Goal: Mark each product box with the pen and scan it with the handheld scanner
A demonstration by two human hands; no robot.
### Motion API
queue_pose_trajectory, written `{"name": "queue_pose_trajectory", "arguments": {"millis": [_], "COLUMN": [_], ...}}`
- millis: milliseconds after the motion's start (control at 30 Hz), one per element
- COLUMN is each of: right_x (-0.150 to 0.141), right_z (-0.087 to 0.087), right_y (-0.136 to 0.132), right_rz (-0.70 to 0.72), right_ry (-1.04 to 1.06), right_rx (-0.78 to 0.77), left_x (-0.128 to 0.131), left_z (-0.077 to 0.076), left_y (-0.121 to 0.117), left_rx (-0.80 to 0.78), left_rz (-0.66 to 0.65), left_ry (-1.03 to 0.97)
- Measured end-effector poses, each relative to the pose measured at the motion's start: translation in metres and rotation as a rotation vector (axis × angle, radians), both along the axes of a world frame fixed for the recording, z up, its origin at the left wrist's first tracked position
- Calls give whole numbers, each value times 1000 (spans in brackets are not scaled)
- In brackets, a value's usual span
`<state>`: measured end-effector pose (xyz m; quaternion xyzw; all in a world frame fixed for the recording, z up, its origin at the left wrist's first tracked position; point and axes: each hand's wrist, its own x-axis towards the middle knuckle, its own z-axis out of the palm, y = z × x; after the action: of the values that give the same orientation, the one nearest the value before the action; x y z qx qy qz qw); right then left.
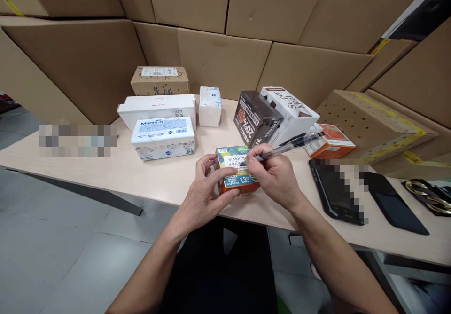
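Note:
My left hand (207,194) grips a small printed box (233,184) near the front edge of the table, fingers along its left side and front. The box is orange below, with a colourful top marked "Binking". In my right hand (276,177) is a pen (283,150) with a clear barrel, its tip over the white label on the box top. I cannot tell whether the tip touches. Just behind stands a dark brown box (255,116), leaning close to a white "Super Meal" box (291,109).
A "Manhua" tissue pack (164,137), a white box (155,107), a cardboard parcel (160,79) and another tissue pack (210,107) stand back left. Rightward lie an orange box (331,141), a black device (329,192), a phone (398,206) and gold-handled scissors (439,205). Cardboard walls (225,60) enclose the back.

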<state>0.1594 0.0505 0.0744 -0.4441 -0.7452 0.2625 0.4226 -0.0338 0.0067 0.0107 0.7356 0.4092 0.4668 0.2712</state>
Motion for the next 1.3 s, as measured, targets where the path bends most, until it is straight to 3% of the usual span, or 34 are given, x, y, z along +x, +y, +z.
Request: {"name": "queue_pose_trajectory", "arguments": {"millis": [933, 1033, 1167, 1300], "right_x": [0, -2, 4, 24], "right_z": [4, 0, -9, -13], "right_y": [2, 0, 0, 0], "right_rz": [58, 21, -46, -101], "right_ry": [-87, 31, 339, 343], "right_rx": [14, -8, -122, -147], "left_x": [0, 0, 0, 0], "left_z": [0, 0, -1, 0], "left_y": [0, 0, 1, 0], "left_rx": [3, 1, 10, 5], "left_rz": [16, 17, 23, 34], "left_ry": [19, 23, 42, 50]}}
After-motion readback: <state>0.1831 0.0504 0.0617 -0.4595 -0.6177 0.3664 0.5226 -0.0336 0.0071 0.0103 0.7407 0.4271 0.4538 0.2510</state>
